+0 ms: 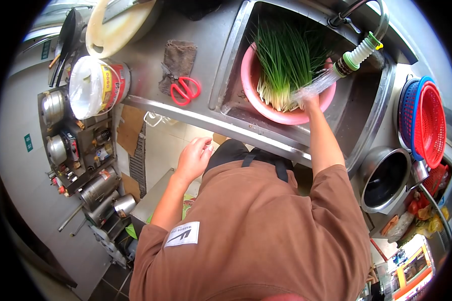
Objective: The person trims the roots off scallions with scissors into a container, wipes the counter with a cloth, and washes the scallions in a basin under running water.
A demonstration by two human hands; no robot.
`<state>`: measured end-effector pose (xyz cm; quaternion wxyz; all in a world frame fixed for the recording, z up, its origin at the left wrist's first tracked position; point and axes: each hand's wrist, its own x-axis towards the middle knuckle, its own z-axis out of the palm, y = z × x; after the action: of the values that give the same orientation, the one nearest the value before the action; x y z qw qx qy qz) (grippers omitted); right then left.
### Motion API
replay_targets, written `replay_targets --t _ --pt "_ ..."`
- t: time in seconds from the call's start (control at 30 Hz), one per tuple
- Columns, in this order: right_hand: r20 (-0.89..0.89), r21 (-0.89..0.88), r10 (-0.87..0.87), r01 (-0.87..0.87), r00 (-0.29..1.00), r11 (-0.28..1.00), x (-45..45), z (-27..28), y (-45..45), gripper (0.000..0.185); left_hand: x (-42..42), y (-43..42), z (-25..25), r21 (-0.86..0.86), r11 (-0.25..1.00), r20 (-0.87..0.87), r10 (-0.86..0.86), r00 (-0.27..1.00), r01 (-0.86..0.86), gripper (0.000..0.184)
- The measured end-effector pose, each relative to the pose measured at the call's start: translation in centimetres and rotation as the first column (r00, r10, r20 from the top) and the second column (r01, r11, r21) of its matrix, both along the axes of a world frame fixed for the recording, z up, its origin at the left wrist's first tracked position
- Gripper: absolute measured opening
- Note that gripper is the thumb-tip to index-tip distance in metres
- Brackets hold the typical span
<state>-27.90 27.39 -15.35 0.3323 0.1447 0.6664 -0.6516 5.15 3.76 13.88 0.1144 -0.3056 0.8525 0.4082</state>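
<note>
In the sink a pink basin holds a large bunch of garlic chives, green leaves toward the back and pale stem ends toward me. Water streams from a faucet with a ribbed white-and-green spout onto the stems. My right hand reaches over the near rim to the pale ends, its fingers hidden by the splashing water and the basin. My left hand hangs by my waist before the counter edge, fingers loosely bent, with nothing visible in it.
Red-handled scissors lie by a brown cloth on the counter. Further left stand a white bucket and a cutting board. On the right are a steel pot and red and blue colanders.
</note>
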Motion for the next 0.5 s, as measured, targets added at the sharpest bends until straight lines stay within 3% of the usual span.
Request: replay_targets --t 0.03,0.07,0.1,0.17,0.27,0.3,0.33,0.4,0.5 --pt "0.072 -0.073 -0.021 0.026 0.997 0.997 -0.2 2.8 -0.4 0.024 -0.1 0.1 0.0 0.069 0.997 0.008 0.037 0.999 -0.037 0.022" --pt "0.068 -0.068 -0.024 0.029 0.997 0.997 -0.2 4.4 -0.6 0.024 -0.3 0.3 -0.1 0.137 0.988 0.015 0.072 0.997 -0.074 0.022" --pt "0.185 -0.148 0.052 -0.025 0.981 0.989 -0.4 5.5 -0.7 0.025 -0.5 0.4 -0.7 0.142 0.987 0.01 0.07 0.998 -0.071 0.022" --pt "0.381 -0.276 0.213 -0.109 0.9 0.955 -0.4 6.7 -0.3 0.035 -1.8 0.7 -1.8 0.51 0.827 0.001 0.274 0.962 -0.237 0.025" --pt "0.345 -0.374 0.202 -0.063 0.917 0.925 0.3 9.3 -0.9 0.032 -7.3 2.0 -2.3 0.68 0.713 -0.042 0.272 0.961 -0.172 0.028" --pt "0.292 -0.322 0.176 -0.076 0.94 0.944 0.5 8.7 -0.6 0.03 -9.4 2.7 -3.3 0.699 0.703 -0.075 0.252 0.965 -0.129 0.029" --pt "0.222 -0.16 0.178 -0.144 0.959 0.977 0.7 8.6 -0.2 0.026 -11.7 3.4 -4.3 0.718 0.691 -0.108 0.233 0.966 -0.086 0.03" --pt "0.263 -0.179 0.16 -0.115 0.951 0.977 0.5 9.7 -0.2 0.024 -16.4 5.1 -8.0 0.703 0.7 -0.068 0.243 0.968 -0.127 0.041" --pt "0.237 -0.178 0.131 -0.09 0.963 0.98 0.9 11.4 0.1 0.023 -22.7 8.1 -13.8 0.748 0.465 0.296 0.405 0.865 -0.474 0.058"
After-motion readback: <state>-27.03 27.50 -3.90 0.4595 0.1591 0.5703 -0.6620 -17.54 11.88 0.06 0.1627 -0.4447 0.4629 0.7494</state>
